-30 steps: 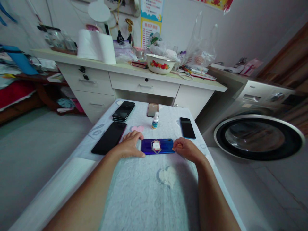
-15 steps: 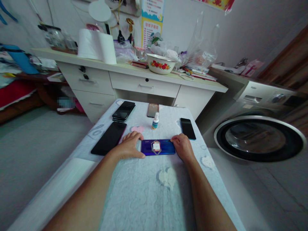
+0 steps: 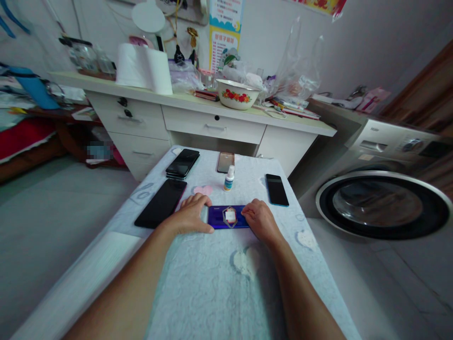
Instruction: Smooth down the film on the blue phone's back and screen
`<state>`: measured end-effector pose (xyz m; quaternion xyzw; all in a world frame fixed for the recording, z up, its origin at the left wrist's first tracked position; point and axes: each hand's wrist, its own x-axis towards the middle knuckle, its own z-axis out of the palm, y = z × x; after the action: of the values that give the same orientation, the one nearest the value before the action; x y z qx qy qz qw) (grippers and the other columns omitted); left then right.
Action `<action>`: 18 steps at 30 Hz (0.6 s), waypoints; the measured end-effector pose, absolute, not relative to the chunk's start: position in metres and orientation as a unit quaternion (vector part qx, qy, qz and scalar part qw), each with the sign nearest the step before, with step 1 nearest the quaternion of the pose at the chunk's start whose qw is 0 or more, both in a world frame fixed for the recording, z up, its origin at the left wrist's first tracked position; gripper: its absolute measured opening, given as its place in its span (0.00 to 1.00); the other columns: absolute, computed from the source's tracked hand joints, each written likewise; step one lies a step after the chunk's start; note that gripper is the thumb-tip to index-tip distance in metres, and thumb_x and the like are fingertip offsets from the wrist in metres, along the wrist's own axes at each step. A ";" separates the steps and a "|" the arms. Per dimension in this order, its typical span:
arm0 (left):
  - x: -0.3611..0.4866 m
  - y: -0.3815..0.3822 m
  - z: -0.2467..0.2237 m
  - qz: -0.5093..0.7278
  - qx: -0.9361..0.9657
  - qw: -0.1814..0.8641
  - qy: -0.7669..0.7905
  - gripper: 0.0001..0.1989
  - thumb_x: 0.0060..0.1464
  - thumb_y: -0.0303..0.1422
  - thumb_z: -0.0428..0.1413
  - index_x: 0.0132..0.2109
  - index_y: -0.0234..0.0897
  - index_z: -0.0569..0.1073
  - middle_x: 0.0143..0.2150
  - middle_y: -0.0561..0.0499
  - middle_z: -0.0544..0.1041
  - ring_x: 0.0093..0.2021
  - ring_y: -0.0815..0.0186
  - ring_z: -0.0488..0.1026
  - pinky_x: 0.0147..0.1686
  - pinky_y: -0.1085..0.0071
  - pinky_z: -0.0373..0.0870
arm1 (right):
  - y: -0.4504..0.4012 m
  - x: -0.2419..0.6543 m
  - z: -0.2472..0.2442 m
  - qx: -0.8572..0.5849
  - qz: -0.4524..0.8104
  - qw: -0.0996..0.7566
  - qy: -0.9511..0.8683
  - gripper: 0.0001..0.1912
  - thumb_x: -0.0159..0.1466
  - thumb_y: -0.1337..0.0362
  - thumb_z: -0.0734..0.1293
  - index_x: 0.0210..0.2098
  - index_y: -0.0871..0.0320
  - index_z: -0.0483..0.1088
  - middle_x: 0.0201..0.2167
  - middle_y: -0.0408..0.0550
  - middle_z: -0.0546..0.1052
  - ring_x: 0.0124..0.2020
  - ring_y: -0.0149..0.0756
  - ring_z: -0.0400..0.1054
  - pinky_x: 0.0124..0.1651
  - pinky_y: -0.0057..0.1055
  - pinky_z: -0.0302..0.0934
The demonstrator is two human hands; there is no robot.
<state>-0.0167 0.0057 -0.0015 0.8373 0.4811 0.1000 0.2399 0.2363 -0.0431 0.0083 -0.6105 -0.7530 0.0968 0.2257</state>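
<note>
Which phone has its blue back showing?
The blue phone between your left hand and right hand, white square on top. The rightmost phone and top stacked phone show dark screens.

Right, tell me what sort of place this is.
Probably a room in a home: a washer stands beside a desk, and a flowered bowl sits on the desk.

Dim, cool indoor light; source unclear. Soft dark shadow runs along the right forearm on the table, nearer than the blue phone, which looks fairly sharp. White paper rolls beyond the phone are near washed-out. Right of it, the washer stretches and leans, faint reflections on door glass. Far left, blue bottle smears; pixelated patch nearby.
</note>
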 end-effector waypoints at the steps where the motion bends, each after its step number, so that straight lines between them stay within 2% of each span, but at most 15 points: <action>1: -0.017 0.006 -0.002 0.101 0.837 0.240 0.481 0.32 0.32 0.46 0.63 0.46 0.44 0.63 0.51 0.50 0.63 0.55 0.54 0.61 0.51 0.63 0.58 | -0.044 0.235 0.009 -0.605 0.104 0.220 -0.759 0.06 0.60 0.70 0.65 0.31 0.57 0.75 0.32 0.46 0.72 0.37 0.34 0.64 0.41 0.27 0.55; 10: -0.017 0.006 -0.003 0.114 0.836 0.245 0.477 0.35 0.34 0.44 0.62 0.52 0.45 0.61 0.54 0.49 0.64 0.56 0.53 0.61 0.53 0.62 0.58 | -0.051 0.242 0.018 -0.575 0.178 0.201 -0.773 0.08 0.57 0.71 0.65 0.30 0.55 0.75 0.31 0.45 0.73 0.36 0.33 0.65 0.40 0.27 0.56; 18: -0.017 0.003 0.001 0.109 0.842 0.245 0.469 0.33 0.34 0.43 0.63 0.51 0.47 0.64 0.53 0.50 0.63 0.57 0.53 0.60 0.54 0.62 0.57 | -0.044 0.252 0.011 -0.629 0.139 0.249 -0.723 0.06 0.59 0.68 0.65 0.32 0.58 0.76 0.31 0.47 0.73 0.35 0.33 0.65 0.40 0.27 0.56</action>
<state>-0.0173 0.0034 0.0011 0.8418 0.4685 0.1093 0.2447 0.2515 -0.0437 0.0108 -0.6294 -0.7229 0.1391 0.2488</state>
